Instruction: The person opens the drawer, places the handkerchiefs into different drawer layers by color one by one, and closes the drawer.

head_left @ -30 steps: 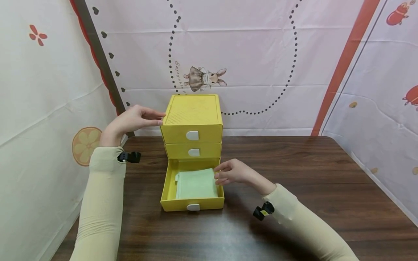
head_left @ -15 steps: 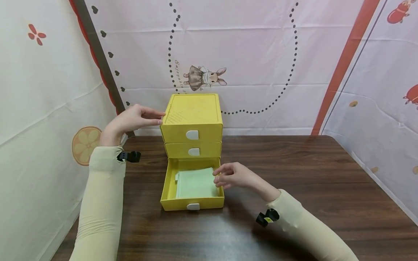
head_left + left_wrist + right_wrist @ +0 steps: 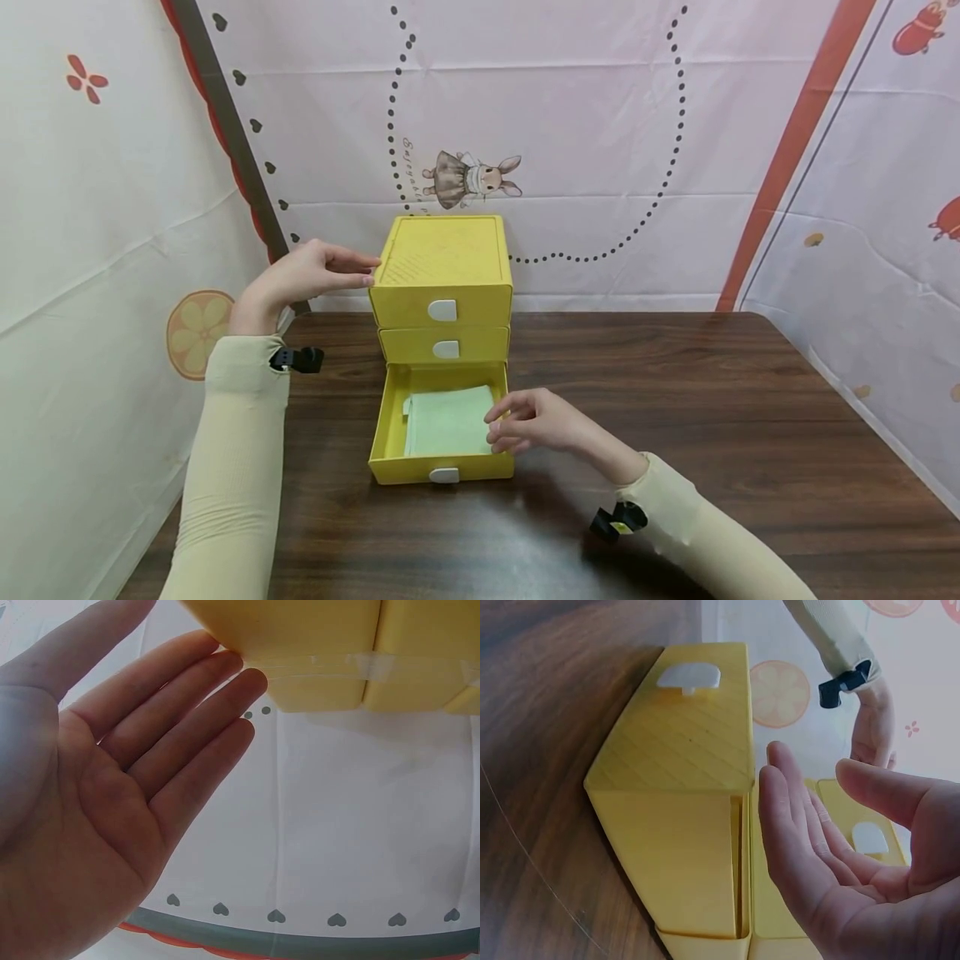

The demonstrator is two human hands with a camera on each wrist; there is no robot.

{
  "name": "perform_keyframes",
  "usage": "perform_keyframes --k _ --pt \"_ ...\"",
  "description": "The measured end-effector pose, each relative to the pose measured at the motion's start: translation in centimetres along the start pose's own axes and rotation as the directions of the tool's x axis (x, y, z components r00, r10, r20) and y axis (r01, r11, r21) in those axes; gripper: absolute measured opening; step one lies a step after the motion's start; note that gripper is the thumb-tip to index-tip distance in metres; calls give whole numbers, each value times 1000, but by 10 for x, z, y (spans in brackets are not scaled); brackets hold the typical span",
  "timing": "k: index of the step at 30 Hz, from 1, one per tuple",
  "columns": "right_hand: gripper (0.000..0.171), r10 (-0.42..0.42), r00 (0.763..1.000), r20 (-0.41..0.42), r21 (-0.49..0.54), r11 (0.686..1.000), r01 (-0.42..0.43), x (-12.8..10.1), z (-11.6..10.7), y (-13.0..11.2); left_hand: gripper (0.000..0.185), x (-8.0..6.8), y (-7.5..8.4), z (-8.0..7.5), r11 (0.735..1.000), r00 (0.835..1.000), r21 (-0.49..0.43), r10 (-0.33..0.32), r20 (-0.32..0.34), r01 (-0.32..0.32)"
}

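A yellow three-drawer organizer [image 3: 450, 250] stands on the table, its bottom drawer [image 3: 386, 471] pulled out. Inside that drawer lies a folded pale green cloth [image 3: 444, 422]. My left hand [image 3: 296, 275] touches the upper left edge of the organizer with nearly straight fingers; the left wrist view shows its palm bare and the fingertips [image 3: 255, 681] at the yellow side. Over the right wall of the open drawer hovers my right hand [image 3: 536, 423], fingers loosely bent and holding nothing. In the right wrist view its fingers [image 3: 780, 795] are beside the drawer's front corner.
The dark wood table [image 3: 675, 400] extends to the right and in front of the organizer. Behind it hangs a printed cloth backdrop [image 3: 592, 125], with more cloth at both sides. White tabs [image 3: 442, 311] mark the drawer fronts.
My right hand has moved a little toward the front of the open drawer, along its right wall. The left hand, the organizer and the cloth have stayed in place.
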State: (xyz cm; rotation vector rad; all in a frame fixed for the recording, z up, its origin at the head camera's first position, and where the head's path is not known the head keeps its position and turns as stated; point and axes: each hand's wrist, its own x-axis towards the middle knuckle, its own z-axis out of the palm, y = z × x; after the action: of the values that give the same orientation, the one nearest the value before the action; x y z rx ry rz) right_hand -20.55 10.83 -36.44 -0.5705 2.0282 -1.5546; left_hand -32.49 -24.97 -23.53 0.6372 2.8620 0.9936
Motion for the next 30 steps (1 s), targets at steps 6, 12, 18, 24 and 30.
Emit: perform_keyframes --k 6,12,18,24,30 --pt "29 13 1000 11 -3 1000 -13 -3 7 0 52 0 0 0 1000 1000 3 1 -1 -1" --pt "30 33 999 19 14 999 -34 -3 16 2 51 1 0 0 1000 1000 1 4 0 -4" --pt "27 50 998 38 4 999 -50 -7 25 3 51 0 0 0 1000 1000 11 11 -4 -11" --pt "24 60 997 55 -14 998 -59 -7 31 5 50 1 -1 0 1000 1000 11 13 -5 -12" --pt "23 65 996 58 -32 997 -64 -9 39 7 50 0 -1 0 1000 1000 12 13 -4 -13"
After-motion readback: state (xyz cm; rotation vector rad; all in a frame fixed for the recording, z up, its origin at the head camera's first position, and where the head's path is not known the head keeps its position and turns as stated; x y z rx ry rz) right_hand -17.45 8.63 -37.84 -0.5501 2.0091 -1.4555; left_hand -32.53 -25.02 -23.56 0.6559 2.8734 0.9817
